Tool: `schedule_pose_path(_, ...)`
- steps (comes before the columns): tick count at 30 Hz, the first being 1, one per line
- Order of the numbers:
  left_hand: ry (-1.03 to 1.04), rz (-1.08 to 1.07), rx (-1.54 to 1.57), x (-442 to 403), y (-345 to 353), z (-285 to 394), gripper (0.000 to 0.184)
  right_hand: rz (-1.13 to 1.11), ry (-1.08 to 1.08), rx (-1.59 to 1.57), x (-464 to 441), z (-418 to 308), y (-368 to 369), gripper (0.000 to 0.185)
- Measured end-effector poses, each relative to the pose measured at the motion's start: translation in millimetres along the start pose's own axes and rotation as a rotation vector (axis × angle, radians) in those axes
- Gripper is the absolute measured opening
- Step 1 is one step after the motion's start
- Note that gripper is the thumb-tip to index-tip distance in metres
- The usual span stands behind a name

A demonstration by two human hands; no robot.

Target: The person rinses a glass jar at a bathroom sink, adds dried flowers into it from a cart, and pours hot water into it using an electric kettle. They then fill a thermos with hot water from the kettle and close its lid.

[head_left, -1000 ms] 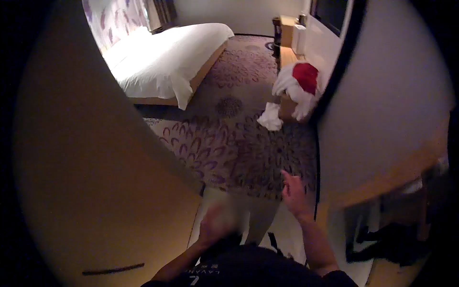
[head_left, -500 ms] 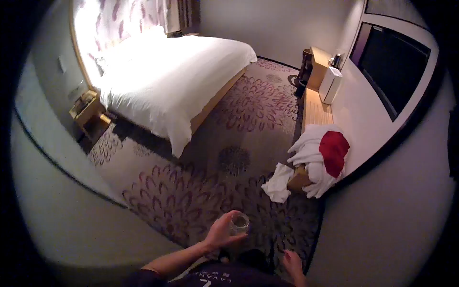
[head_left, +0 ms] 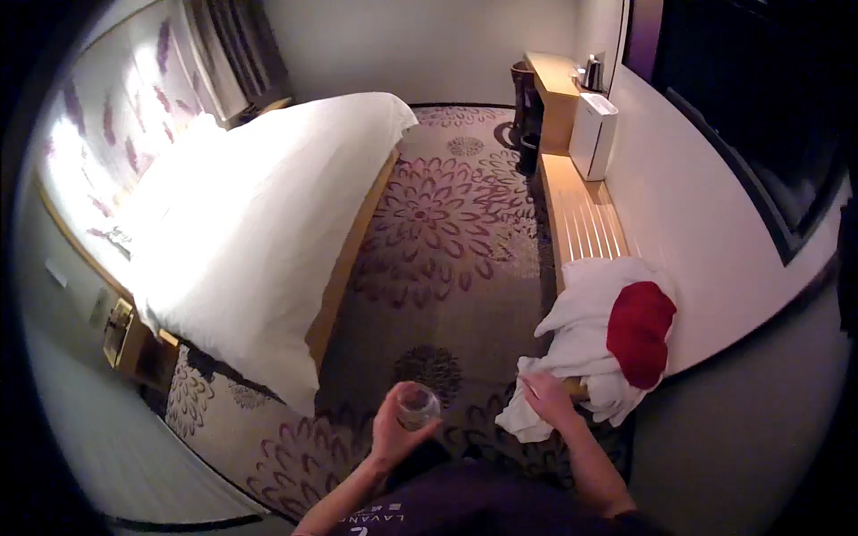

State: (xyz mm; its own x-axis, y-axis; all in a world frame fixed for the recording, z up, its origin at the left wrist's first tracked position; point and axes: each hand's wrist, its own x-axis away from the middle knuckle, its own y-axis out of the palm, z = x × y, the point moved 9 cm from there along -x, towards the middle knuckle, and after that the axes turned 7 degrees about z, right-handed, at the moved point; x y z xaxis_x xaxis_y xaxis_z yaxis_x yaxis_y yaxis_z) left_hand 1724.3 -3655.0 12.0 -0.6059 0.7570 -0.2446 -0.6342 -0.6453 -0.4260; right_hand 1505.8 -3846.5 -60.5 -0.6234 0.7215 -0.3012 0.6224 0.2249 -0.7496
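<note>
A clear drinking glass (head_left: 418, 406) is held upright in my left hand (head_left: 393, 433), its fingers and thumb wrapped round the side, low in the middle of the view. My right hand (head_left: 550, 400) is farther right, in front of the white towels (head_left: 581, 313) in the view; its fingers look curled, and whether they hold anything is too small to make out. A red cloth (head_left: 641, 333) lies on the towels, which are heaped over the near end of a slatted wooden bench (head_left: 585, 214). Part of the white cloth hangs toward the floor.
A bed (head_left: 259, 214) with a white cover fills the left side, with a small nightstand (head_left: 134, 347) near its head. Patterned carpet (head_left: 424, 223) runs between bed and bench. A white box-shaped unit (head_left: 593, 136), a desk (head_left: 554, 76) and a dark wall screen (head_left: 760, 107) are at right.
The view has moved forward into the room, bringing bed, bench and towels nearer. The glass in my left hand now shows clearly. My right hand has risen to in front of the towels.
</note>
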Motion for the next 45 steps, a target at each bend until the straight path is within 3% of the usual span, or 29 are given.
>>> schedule_pose_path(4, -0.147, 0.063, 0.142, -116, 34, -73, 0.076, 0.042, -0.105, -0.275, -193, -19, 11, 0.025)
schedule_pose_path(7, -0.157, 0.007, 0.045, -218, 62, -92, 0.078, 0.063, -0.113, -0.308, -293, 8, 22, 0.024)
schedule_pose_path(12, -0.021, -0.128, 0.051, -419, 114, -93, 0.077, 0.194, 0.085, -0.19, -391, 119, 23, 0.023)
schedule_pose_path(14, 0.023, -0.175, 0.046, -494, 134, -82, 0.077, 0.116, 0.331, -0.153, -412, 155, 12, 0.023)
schedule_pose_path(16, 0.107, -0.22, -0.018, -569, 157, -78, 0.078, 0.264, 0.418, -0.134, -427, 197, 7, 0.022)
schedule_pose_path(21, 0.166, -0.305, 0.164, -719, 238, -83, 0.078, 0.427, 0.769, -0.115, -457, 291, 5, 0.019)
schedule_pose_path(25, 0.182, -0.328, 0.114, -819, 298, -70, 0.08, 0.521, 0.733, -0.061, -549, 348, -13, 0.02)
schedule_pose_path(27, 0.209, -0.294, 0.102, -862, 327, -80, 0.077, 0.647, 0.646, -0.099, -617, 392, -26, 0.02)
schedule_pose_path(28, 0.218, -0.293, 0.111, -892, 339, -81, 0.077, 0.601, 0.578, -0.027, -649, 424, -25, 0.022)
schedule_pose_path(31, 0.184, -0.345, 0.176, -964, 368, -58, 0.077, 0.649, 0.496, -0.071, -786, 442, -56, 0.022)
schedule_pose_path(33, 0.173, -0.355, 0.099, -1006, 388, -59, 0.08, 0.671, 0.535, -0.253, -864, 460, -68, 0.026)
schedule_pose_path(37, 0.17, -0.293, 0.1, -1098, 440, -78, 0.083, 0.744, 0.505, -0.331, -1000, 486, -114, 0.03)
schedule_pose_path(45, 0.24, -0.422, 0.115, -1313, 577, -77, 0.08, 0.991, 0.557, -0.323, -1157, 641, -207, 0.037)
